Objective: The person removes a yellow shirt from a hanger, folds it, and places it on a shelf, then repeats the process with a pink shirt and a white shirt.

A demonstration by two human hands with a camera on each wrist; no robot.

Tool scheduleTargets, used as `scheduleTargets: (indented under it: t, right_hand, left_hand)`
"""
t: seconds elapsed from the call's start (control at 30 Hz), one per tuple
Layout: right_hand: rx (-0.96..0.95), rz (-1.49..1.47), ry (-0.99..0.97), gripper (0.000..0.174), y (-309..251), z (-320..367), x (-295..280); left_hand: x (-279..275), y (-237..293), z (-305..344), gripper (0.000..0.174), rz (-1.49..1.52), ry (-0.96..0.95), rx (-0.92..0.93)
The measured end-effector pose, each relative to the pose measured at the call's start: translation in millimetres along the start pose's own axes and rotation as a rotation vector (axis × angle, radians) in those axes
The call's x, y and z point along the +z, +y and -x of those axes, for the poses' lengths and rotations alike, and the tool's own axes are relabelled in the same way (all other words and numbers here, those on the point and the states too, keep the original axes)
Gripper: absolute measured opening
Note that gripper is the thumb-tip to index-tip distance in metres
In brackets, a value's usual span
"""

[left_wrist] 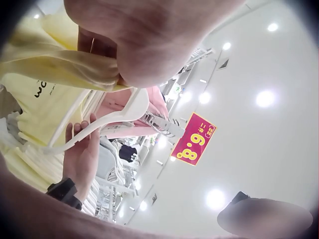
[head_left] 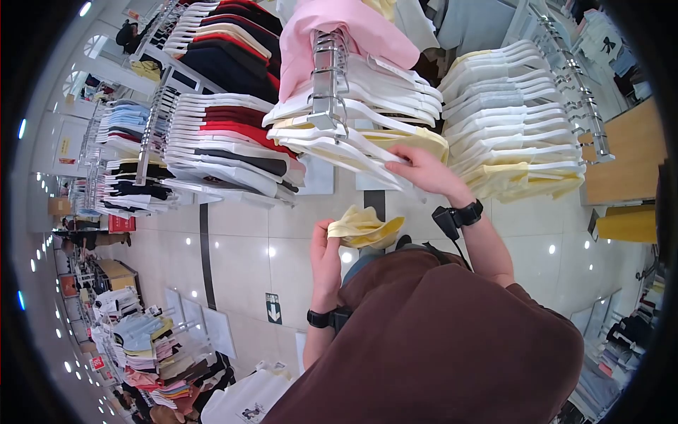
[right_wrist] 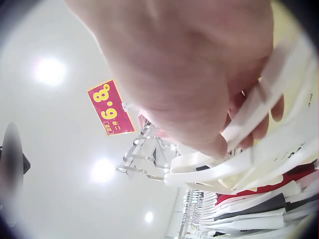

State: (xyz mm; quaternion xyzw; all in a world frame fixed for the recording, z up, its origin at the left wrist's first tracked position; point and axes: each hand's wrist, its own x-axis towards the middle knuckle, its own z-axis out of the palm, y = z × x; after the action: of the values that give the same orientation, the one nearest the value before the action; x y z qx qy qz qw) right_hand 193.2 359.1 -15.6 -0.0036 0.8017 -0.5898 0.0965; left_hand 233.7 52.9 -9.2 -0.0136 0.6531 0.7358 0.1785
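Note:
My left hand (head_left: 325,258) pinches a bunched pale yellow garment (head_left: 359,225) in front of my body. In the left wrist view the yellow cloth (left_wrist: 60,67) hangs from beneath that hand. My right hand (head_left: 427,173) is stretched forward, its thumb and fingers gripping one arm of a white hanger (head_left: 364,152) at the front end of the middle rail (head_left: 323,99). From close up in the right wrist view, fingers (right_wrist: 260,130) curl behind white hanger plastic (right_wrist: 261,99). Yellow and white shirts (head_left: 424,138) hang just behind it.
A pink garment (head_left: 367,28) drapes over the middle rail. Full rails flank it, with red and dark clothes (head_left: 240,127) left and pale shirts (head_left: 505,120) right. A red price sign (left_wrist: 194,139) hangs overhead. Below lies a tiled floor (head_left: 244,247); a white shirt (head_left: 247,396) is at lower left.

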Motion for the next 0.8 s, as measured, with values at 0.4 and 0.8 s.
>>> scheduleTargets:
  t: [0.4,0.8]
  right_hand:
    - [-0.086,0.141,0.564,0.027,-48.4,52.2,-19.3]
    - [0.139,-0.055,0.855,0.02,-5.5,186.4,-45.8]
  left_hand:
    - [4.6,-8.1,3.7,0.016,0.02,-0.038,-0.034]
    - [10.5,-4.2,-14.2,0.021,0.219,0.069,-0.146]
